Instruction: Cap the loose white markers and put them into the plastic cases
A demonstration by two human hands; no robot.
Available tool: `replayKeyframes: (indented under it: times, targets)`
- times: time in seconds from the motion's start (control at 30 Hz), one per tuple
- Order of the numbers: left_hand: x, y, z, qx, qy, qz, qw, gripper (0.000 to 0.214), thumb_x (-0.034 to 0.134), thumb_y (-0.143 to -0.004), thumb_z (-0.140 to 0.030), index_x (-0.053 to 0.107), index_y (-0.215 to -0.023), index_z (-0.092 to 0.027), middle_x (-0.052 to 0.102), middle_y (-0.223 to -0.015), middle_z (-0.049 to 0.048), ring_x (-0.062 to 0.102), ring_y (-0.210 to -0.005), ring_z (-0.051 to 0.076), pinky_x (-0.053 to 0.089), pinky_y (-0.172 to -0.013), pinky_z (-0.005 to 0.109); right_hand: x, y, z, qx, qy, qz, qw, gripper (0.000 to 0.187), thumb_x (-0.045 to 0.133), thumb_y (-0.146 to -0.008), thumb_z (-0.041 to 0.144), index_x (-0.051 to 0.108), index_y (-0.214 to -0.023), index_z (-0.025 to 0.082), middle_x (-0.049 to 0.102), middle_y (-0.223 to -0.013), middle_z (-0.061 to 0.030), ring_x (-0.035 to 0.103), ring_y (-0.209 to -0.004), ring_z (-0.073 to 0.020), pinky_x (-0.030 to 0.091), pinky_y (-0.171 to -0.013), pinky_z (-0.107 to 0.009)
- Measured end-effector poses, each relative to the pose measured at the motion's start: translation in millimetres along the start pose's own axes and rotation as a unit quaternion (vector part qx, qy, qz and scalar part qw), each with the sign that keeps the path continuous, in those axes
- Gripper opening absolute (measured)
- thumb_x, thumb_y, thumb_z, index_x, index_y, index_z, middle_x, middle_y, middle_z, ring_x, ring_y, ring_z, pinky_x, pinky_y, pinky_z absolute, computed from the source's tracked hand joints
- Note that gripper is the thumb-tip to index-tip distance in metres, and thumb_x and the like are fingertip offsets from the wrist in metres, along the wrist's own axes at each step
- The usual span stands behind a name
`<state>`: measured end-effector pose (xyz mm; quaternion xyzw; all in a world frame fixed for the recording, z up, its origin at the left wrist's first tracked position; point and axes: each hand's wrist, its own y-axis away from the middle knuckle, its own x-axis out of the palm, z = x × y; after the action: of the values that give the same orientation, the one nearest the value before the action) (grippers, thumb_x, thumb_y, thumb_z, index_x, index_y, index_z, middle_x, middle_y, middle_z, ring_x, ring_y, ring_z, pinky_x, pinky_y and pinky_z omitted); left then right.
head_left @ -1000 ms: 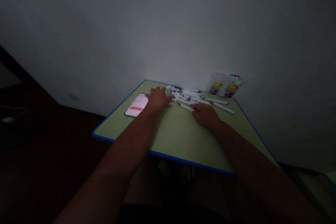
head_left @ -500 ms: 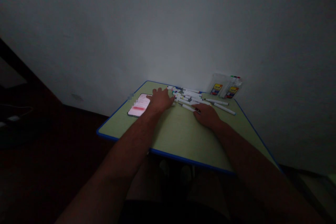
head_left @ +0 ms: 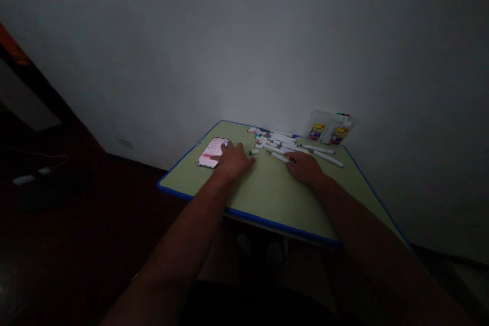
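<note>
My left hand is open with its fingers spread, its fingertips over the right edge of a phone with a lit pinkish screen. Just right of that hand lies a small white cap with a green end. My right hand is closed on the rear end of a white marker, which lies low over the table and points left. Its dark tip is bare. Beyond both hands, several white markers with coloured ends are heaped loosely.
The green table has a blue rim and stands against a grey wall. Two loose markers lie at the right. Clear plastic marker pouches lean on the wall at the back right. The room is dim.
My left hand has drawn back toward me from the marker heap, and the green-ended cap now shows beside it. My right hand stays on its marker. The view has shifted slightly.
</note>
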<state>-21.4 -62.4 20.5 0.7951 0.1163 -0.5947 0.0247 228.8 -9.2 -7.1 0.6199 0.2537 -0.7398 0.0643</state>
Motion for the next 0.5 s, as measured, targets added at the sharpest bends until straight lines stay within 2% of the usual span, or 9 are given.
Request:
replayKeyframes:
  times: [0.23,0.37,0.5]
  targets:
    - [-4.3,-18,-9,0.05,0.0,-0.018,0.999,0.069,0.055,-0.085,-0.063,0.049,-0.142,-0.024,0.039,-0.156,0.0186,0.034,-0.142,0.04,0.041,-0.105,0.059,-4,1,3,0.001,-0.007,0.009,1.0,0.045,0.055,-0.089,0.021,0.066,-0.132,0.014,0.071,-0.122,-0.0111,0.065,-0.109,-0.0232,0.047,-0.099,-0.035]
    - [-9.1,-33,-24,0.101,-0.013,-0.029,0.994,0.064,0.056,-0.088,-0.054,0.049,-0.143,-0.023,0.046,-0.152,0.0172,0.043,-0.136,0.035,0.041,-0.107,0.05,-5,2,4,0.008,-0.014,0.012,1.0,0.045,0.056,-0.088,0.022,0.067,-0.131,0.015,0.071,-0.122,-0.011,0.066,-0.107,-0.0224,0.048,-0.097,-0.033]
    - [-12.7,-53,-38,0.122,-0.01,-0.064,0.99,0.052,0.053,-0.09,-0.042,0.056,-0.137,-0.021,0.054,-0.144,0.0147,0.049,-0.13,0.033,0.044,-0.104,0.046,-6,1,4,0.016,-0.021,0.011,1.0,0.045,0.056,-0.088,0.021,0.067,-0.131,0.016,0.072,-0.121,-0.0099,0.066,-0.106,-0.0216,0.047,-0.097,-0.033]
